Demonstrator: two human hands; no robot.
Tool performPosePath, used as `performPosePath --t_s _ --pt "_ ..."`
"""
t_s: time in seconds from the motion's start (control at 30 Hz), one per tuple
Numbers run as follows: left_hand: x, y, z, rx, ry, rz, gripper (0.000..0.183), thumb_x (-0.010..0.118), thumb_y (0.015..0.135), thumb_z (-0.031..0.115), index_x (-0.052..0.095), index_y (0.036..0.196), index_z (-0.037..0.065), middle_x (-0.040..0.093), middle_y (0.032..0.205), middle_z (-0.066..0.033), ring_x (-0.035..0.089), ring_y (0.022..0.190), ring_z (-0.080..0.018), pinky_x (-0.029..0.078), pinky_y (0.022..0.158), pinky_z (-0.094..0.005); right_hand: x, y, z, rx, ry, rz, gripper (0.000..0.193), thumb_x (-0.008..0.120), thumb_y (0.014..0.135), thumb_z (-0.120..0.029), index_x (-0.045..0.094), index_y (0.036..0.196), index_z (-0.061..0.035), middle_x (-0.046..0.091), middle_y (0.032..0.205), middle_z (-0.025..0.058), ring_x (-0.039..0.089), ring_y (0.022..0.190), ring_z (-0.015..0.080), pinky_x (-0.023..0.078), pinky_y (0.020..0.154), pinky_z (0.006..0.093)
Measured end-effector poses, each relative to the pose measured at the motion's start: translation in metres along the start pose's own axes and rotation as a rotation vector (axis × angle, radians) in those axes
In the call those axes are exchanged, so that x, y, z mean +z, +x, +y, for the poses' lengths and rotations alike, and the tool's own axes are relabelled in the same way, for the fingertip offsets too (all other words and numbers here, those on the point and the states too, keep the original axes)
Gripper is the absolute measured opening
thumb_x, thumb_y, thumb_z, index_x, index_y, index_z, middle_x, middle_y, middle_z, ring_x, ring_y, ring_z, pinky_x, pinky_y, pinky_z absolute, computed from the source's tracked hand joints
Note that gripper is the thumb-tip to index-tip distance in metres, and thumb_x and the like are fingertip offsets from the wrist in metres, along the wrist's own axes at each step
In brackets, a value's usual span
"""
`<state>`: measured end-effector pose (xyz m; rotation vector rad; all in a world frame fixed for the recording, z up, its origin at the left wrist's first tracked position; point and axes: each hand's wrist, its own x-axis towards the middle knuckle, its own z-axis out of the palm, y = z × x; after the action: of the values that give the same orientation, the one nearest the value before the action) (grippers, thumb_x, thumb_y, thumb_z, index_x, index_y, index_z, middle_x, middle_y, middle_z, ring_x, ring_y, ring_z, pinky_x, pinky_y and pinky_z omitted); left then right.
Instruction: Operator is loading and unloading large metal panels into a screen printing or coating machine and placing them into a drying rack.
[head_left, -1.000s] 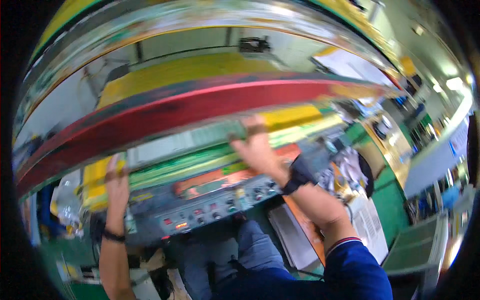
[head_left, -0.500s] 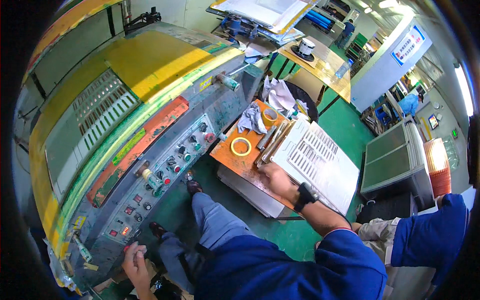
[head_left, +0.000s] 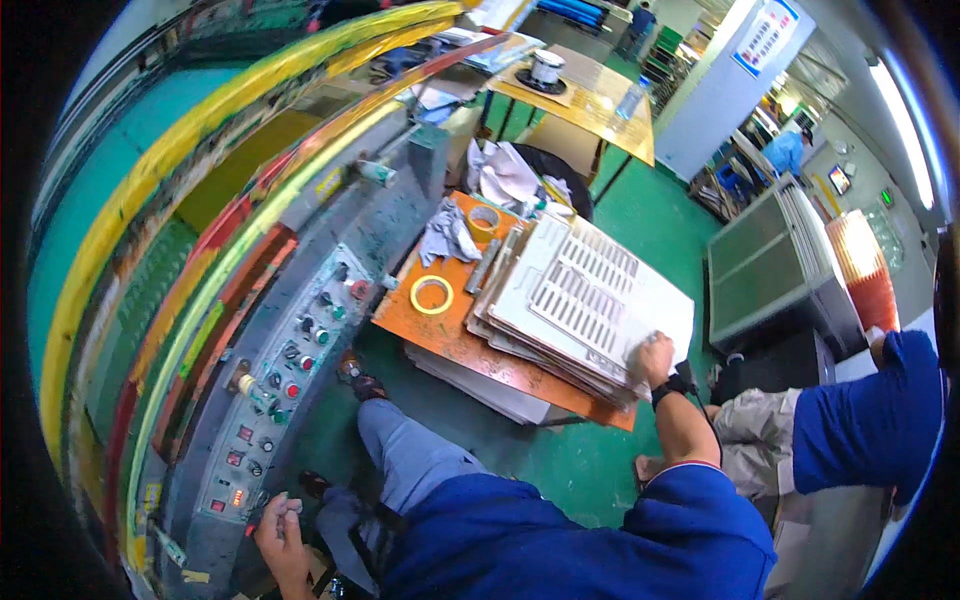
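A stack of thin white sheets [head_left: 545,262] with rows of grey slot shapes lies on a small orange-topped table [head_left: 395,322] in front of me. My right hand [head_left: 655,358] is at the stack's near right corner, fingers curled on the top sheet's edge. Low at the left, my left hand [head_left: 280,530] has its fingers bent together beside the lower end of the machine's control panel [head_left: 290,385]. A small red part shows by its fingertips; whether the hand holds it is unclear. Above the panel, yellow frame bars [head_left: 120,230] curve across the machine.
Yellow tape [head_left: 431,295], another tape roll [head_left: 484,220] and a crumpled grey cloth [head_left: 448,235] lie left of the stack. A bin with crumpled paper [head_left: 500,175] stands behind. To the right are a co-worker in blue [head_left: 865,420] and a framed screen rack [head_left: 765,270].
My right hand has moved right, from the stack's left side to its near right corner. The machine's yellow-topped frame has tilted, exposing bars and a teal surface. My view has shifted right.
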<state>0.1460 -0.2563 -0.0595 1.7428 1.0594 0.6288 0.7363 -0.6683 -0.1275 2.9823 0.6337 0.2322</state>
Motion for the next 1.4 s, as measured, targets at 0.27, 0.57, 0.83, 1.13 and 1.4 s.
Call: performPosePath --t_s 0.27,0.57,0.83,1.13,1.4 --pt "0.024 0.019 0.002 -0.018 -0.074 -0.119 0.028 0.052 0.094 0.002 0.057 0.121 -0.007 0.065 0.104 -0.0132 0.063 0.095 -0.0190 0.050 0.086 -0.0311 0.082 -0.097 0.144 0.663 0.495 -0.018 0.023 0.058 0.080 -0.023 0.069 0.084 -0.0028 0.069 0.079 0.0187 0.064 0.063 0.0322 0.049 0.057 0.0425" --pt "0.030 0.025 0.025 -0.010 -0.069 -0.139 0.028 0.052 0.092 0.000 0.057 0.119 -0.008 0.066 0.101 -0.0137 0.064 0.093 -0.0181 0.051 0.086 -0.0300 0.067 -0.062 0.154 1.035 1.080 0.283 0.033 0.061 0.086 -0.025 0.065 0.083 0.0083 0.066 0.080 0.0163 0.061 0.072 0.0266 0.049 0.064 0.0423" --pt "0.054 0.057 0.075 0.050 -0.126 -0.221 0.029 0.057 0.091 0.001 0.057 0.118 -0.008 0.068 0.101 -0.0158 0.065 0.096 -0.0186 0.051 0.086 -0.0299 -0.117 0.022 0.111 0.430 1.326 0.434 0.030 0.056 0.098 -0.025 0.066 0.085 0.0003 0.061 0.078 -0.0015 0.051 0.066 0.0072 0.041 0.060 0.0230" --pt "0.130 0.089 0.128 0.367 -0.114 -0.264 0.049 0.059 0.094 0.018 0.046 0.135 -0.005 0.056 0.129 -0.0183 0.056 0.117 -0.0229 0.049 0.091 -0.0347 -0.211 0.004 0.023 -0.049 1.630 0.259 0.024 0.056 0.099 -0.023 0.066 0.093 -0.0015 0.065 0.085 0.0002 0.058 0.072 0.0082 0.047 0.067 0.0232" --pt "0.028 0.002 0.060 0.124 -0.898 0.293 0.053 0.043 0.096 0.032 0.043 0.135 -0.004 0.055 0.128 -0.0181 0.055 0.117 -0.0274 0.045 0.099 -0.0419 -0.151 -0.037 -0.186 -0.374 1.334 -0.034 0.028 0.053 0.100 -0.026 0.066 0.105 -0.0012 0.064 0.079 0.0077 0.058 0.075 0.0161 0.049 0.070 0.0339"
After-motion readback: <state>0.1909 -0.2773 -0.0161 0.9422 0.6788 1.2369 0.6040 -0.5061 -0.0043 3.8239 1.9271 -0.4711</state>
